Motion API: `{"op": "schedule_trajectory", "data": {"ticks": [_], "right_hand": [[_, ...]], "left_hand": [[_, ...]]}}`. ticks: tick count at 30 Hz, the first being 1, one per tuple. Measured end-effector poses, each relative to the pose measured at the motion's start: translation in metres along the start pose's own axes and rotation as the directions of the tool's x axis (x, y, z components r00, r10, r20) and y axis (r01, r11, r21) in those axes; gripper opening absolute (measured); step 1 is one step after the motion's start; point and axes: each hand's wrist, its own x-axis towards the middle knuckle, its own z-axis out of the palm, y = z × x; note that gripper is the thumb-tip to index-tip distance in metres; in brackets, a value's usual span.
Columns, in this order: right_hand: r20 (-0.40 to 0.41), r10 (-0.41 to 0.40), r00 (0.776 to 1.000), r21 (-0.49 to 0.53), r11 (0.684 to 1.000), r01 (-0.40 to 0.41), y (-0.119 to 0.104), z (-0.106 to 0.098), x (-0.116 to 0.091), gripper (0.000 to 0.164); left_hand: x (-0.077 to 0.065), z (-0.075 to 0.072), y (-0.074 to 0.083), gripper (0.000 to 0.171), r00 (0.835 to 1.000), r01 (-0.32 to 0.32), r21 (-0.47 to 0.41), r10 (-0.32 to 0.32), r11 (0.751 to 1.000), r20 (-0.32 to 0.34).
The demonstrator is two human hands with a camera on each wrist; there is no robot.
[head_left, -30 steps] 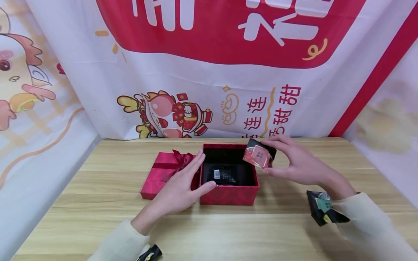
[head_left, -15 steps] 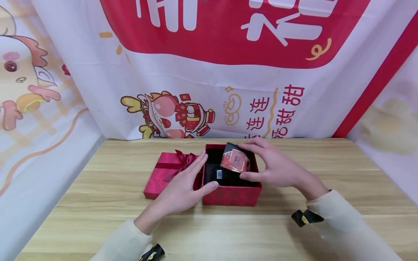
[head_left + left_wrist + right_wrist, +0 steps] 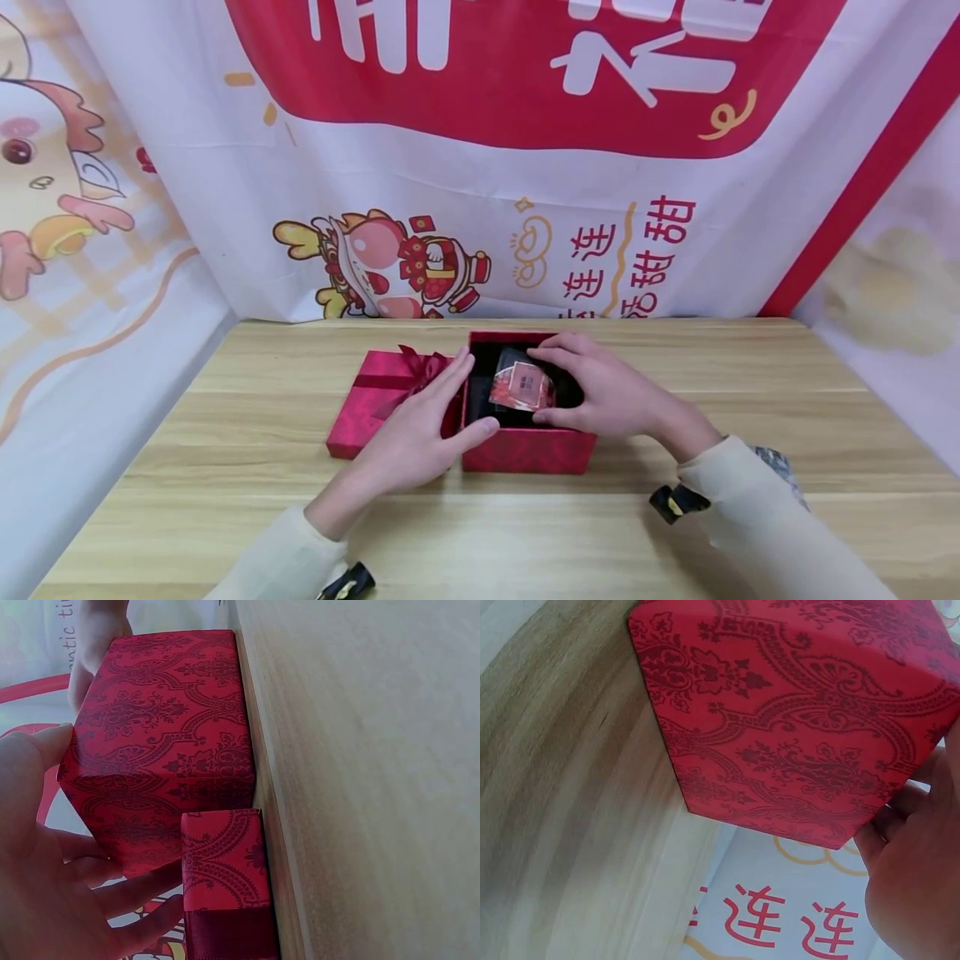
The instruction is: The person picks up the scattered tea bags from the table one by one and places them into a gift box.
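Note:
A red patterned gift box [image 3: 525, 452], dark inside, stands without its lid at the middle of the table. My right hand [image 3: 615, 392] reaches over its right side and holds a small black packet [image 3: 522, 382] with a pink label between thumb and fingers, within the box opening. Fingers stretched straight, my left hand [image 3: 416, 433] lies against the left side of the box, its thumb at the front rim. In the left wrist view the thumb [image 3: 56, 742] touches the box's edge. The box [image 3: 780, 712] hides the packet from the right wrist view.
The red lid [image 3: 358, 408] with a dark ribbon bow [image 3: 420, 371] lies just left of the box. A greyish packet [image 3: 780, 467] shows partly from behind the right sleeve. A printed cloth [image 3: 420, 175] hangs behind the wooden table [image 3: 525, 542].
My right hand has carried the pink-labelled packet leftward and down from above the box's right rim into its opening, covering the barcode seen inside earlier. My left hand has stayed in place.

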Motion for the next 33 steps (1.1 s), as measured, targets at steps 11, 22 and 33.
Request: {"op": "schedule_trajectory", "data": {"ticks": [11,22,33], "right_hand": [[0.02,-0.034,0.999,-0.05,0.998,0.035,0.0008,0.0047,0.0053,0.075],[0.057,-0.023,0.998,-0.07,0.997,0.027,0.0014,0.0035,0.0061,0.071],[-0.017,-0.037,0.999,0.031,0.999,0.037,0.0032,0.0007,0.0002,0.074]], "left_hand": [[-0.0005,0.0005,0.0006,0.088,1.0,-0.005,-0.005,0.005,1.0,-0.01],[-0.0003,0.0013,-0.0003,0.089,1.0,-0.011,0.0,0.011,1.0,-0.009],[-0.0002,0.0014,-0.0012,0.091,0.999,-0.027,0.008,0.027,1.0,-0.019]]}}
